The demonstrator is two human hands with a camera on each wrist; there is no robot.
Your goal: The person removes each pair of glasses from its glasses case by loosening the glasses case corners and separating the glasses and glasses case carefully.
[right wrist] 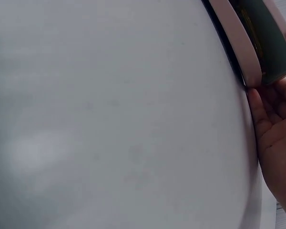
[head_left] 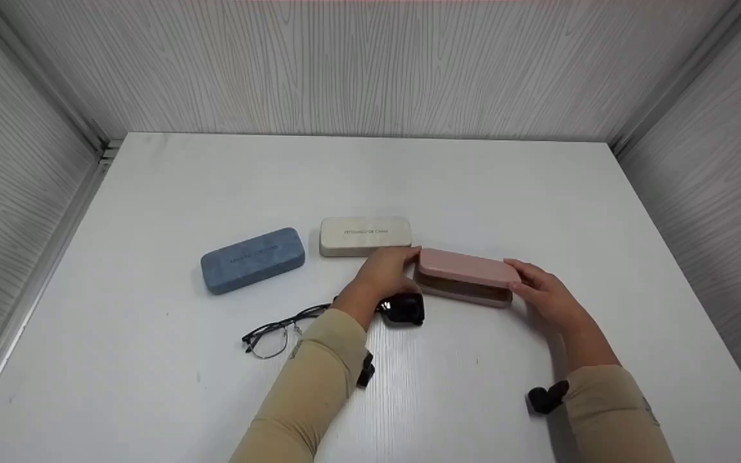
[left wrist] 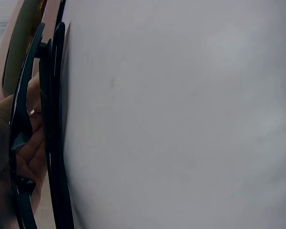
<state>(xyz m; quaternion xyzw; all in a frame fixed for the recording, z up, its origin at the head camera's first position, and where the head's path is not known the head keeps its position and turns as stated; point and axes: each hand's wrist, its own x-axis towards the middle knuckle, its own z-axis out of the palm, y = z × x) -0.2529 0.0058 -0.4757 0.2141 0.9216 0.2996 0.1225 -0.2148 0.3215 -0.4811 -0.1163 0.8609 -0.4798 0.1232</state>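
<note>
A pink glasses case [head_left: 467, 266] sits on the table with its lid partly raised and the gap facing me. Something amber, seemingly glasses, shows inside it, also in the right wrist view, where the green lining is visible. My left hand [head_left: 383, 273] holds the case's left end between fingers and thumb. At the opposite end my right hand [head_left: 547, 299] grips lid and base, thumb in front. Black sunglasses [head_left: 402, 309] lie just below my left hand and partly behind its wrist; dark frames [left wrist: 57, 133] cross in front of that hand in the left wrist view.
Thin-framed eyeglasses [head_left: 277, 326] lie left of my left forearm, partly covered by it. A closed blue glasses case [head_left: 253, 258] rests at the left. Behind my left hand stands a closed cream glasses case [head_left: 365, 233]. Panelled walls enclose the white table [head_left: 370, 173].
</note>
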